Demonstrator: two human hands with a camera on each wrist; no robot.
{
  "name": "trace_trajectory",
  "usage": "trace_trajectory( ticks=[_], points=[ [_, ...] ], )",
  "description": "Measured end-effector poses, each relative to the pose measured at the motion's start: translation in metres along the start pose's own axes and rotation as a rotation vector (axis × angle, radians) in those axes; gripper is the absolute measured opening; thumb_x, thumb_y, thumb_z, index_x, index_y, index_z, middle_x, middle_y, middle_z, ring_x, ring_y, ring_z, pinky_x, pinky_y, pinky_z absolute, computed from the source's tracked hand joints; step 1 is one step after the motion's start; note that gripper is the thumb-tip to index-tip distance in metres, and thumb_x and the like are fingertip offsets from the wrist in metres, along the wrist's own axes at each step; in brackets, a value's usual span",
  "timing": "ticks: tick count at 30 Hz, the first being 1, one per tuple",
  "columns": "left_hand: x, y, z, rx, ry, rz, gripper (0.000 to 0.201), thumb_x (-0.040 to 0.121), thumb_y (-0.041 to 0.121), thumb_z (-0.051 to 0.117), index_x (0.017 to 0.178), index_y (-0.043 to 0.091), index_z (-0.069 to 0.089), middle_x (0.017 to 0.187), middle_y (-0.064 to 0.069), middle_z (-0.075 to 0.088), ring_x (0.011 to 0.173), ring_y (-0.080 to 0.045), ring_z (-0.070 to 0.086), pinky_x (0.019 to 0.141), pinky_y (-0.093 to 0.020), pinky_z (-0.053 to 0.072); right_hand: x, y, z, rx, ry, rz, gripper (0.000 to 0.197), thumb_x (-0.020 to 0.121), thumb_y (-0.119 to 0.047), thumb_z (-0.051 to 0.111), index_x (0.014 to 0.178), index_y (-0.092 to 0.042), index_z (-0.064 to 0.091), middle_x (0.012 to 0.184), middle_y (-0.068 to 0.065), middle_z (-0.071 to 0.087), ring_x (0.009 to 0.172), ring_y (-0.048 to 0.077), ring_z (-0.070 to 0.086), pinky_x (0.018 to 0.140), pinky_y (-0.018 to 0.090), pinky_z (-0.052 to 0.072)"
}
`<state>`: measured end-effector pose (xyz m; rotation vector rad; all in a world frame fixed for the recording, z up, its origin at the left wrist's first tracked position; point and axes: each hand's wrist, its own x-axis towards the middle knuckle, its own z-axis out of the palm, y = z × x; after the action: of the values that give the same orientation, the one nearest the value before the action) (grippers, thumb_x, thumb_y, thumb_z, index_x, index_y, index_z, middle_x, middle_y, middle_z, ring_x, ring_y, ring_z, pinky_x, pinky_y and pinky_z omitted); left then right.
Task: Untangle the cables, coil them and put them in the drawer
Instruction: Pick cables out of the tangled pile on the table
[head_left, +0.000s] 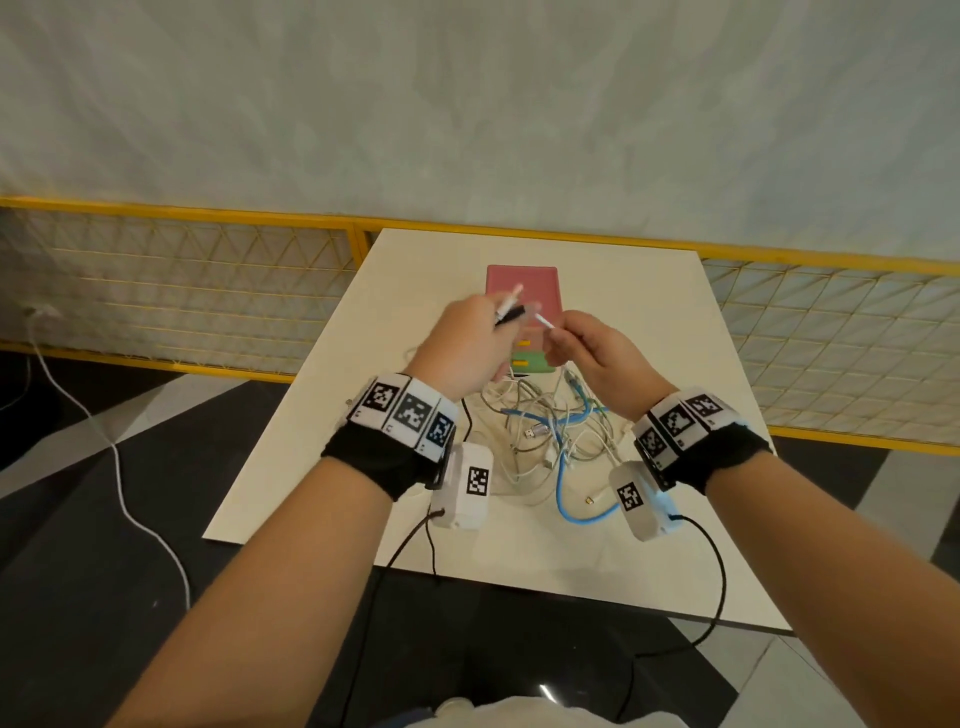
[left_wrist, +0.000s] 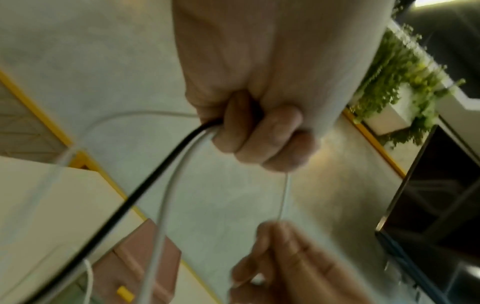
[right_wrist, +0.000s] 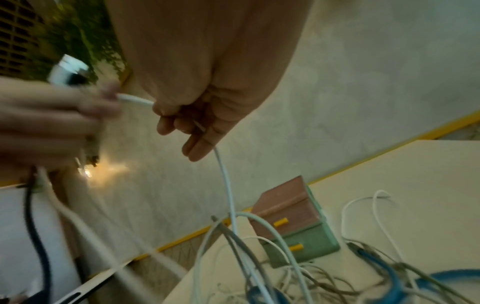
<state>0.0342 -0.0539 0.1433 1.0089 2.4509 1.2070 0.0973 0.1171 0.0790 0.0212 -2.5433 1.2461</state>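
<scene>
Both hands are raised above a white table (head_left: 649, 332). A white plug and a black plug, side by side, are gripped in the left hand (head_left: 460, 345), the ends poking out past the fingers. A thin white cable end (head_left: 544, 321) is pinched in the right hand (head_left: 597, 358), pointing toward the left hand. Below the hands a tangle (head_left: 545, 436) of white, grey and blue cables is spread on the table, a blue cable (head_left: 563, 486) looping out toward the near edge. A small drawer box (head_left: 522, 283), pink above and green below with yellow handles, is seen behind the hands. Marker bands and camera units are worn on both wrists. A yellow mesh fence (head_left: 208, 291) is seen beyond the table.
</scene>
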Motion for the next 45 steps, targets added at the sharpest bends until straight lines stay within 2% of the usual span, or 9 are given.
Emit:
trace_trajectory(
  ticks=[8,11,14,19,24,27,35,41,45],
  points=[
    [-0.003,-0.004,-0.025,-0.257,0.336,0.007,0.040,0.103,0.036,0.042,0.070,0.015,0.050,0.036,0.004,0.045,0.030,-0.008,0.041,0.043,-0.022,0.032,-0.015,0.018,-0.001,-0.059,-0.003,0.145,0.027,0.102,-0.017,0.036,0.085,-0.032,0.050,0.093,0.019,0.061,0.090,0.032,0.059,0.089,0.043,0.049],
    [-0.008,-0.006,-0.023,-0.237,0.339,-0.013,0.025,0.104,0.029,0.040,0.109,0.017,0.061,0.049,-0.001,0.051,0.029,-0.004,0.041,0.043,-0.021,0.035,-0.014,0.008,-0.003,-0.005,0.053,0.165,0.025,0.102,-0.020,0.034,0.087,-0.030,0.051,0.093,0.012,0.059,0.091,0.031,0.060,0.086,0.051,0.052],
    [-0.012,-0.004,-0.017,-0.159,0.214,0.029,0.044,0.104,0.028,0.042,0.147,0.030,0.035,0.072,0.002,0.058,0.031,-0.004,0.047,0.039,-0.013,0.036,-0.008,-0.013,-0.005,0.046,0.079,0.118,0.023,0.102,-0.020,0.035,0.094,-0.030,0.054,0.091,-0.006,0.057,0.083,0.023,0.066,0.077,0.045,0.058],
    [-0.011,-0.004,-0.007,0.050,0.109,0.052,0.022,0.103,0.031,0.046,0.090,0.017,0.057,0.053,0.004,0.053,0.034,-0.005,0.049,0.049,-0.028,0.046,0.000,-0.045,-0.012,-0.009,0.091,-0.006,0.023,0.101,-0.017,0.038,0.116,-0.013,0.054,0.076,-0.006,0.053,0.062,0.028,0.063,0.062,0.038,0.059],
    [-0.014,-0.008,-0.013,-0.143,0.152,0.039,0.030,0.094,0.020,0.063,0.123,0.020,0.054,0.072,0.011,0.053,0.041,0.001,0.053,0.042,-0.010,0.039,-0.009,-0.044,-0.019,-0.184,0.060,0.093,0.039,0.094,0.000,0.029,0.120,-0.018,0.051,0.081,-0.002,0.051,0.055,0.032,0.063,0.044,0.018,0.045],
    [-0.019,-0.008,-0.017,-0.253,0.117,0.033,0.030,0.087,0.018,0.072,0.113,0.012,0.058,0.082,0.016,0.057,0.057,0.008,0.056,0.052,-0.003,0.038,-0.020,-0.044,-0.018,-0.272,-0.017,0.172,0.020,0.097,-0.011,0.035,0.106,-0.022,0.049,0.078,0.000,0.062,0.053,0.018,0.067,0.054,0.029,0.052],
    [-0.030,-0.012,-0.017,-0.450,0.037,0.014,0.032,0.107,0.032,0.029,0.081,0.019,0.043,0.059,0.011,0.033,0.049,-0.005,0.033,0.052,-0.023,0.030,-0.063,-0.103,-0.018,-0.110,-0.783,0.329,0.012,0.094,-0.027,0.050,0.097,-0.017,0.057,0.080,0.003,0.073,0.070,0.017,0.072,0.049,0.025,0.047],
    [-0.042,0.009,-0.014,-0.614,-0.235,0.068,0.049,0.103,0.050,0.009,0.077,0.015,0.033,0.059,0.005,0.026,0.052,-0.012,0.035,0.062,-0.026,0.035,-0.055,-0.092,-0.005,-0.224,-0.360,0.058,0.027,0.097,-0.029,0.049,0.119,-0.018,0.058,0.110,-0.008,0.065,0.101,0.000,0.059,0.077,0.008,0.043],
    [-0.057,0.022,-0.015,-0.439,-0.218,0.173,0.041,0.108,0.030,0.010,0.085,0.008,0.036,0.069,-0.009,0.038,0.059,-0.005,0.039,0.065,-0.012,0.035,-0.050,-0.095,0.015,0.094,-0.326,0.073,0.026,0.100,-0.024,0.042,0.120,-0.012,0.052,0.118,-0.001,0.062,0.112,0.004,0.056,0.098,0.019,0.043]
  ],
)
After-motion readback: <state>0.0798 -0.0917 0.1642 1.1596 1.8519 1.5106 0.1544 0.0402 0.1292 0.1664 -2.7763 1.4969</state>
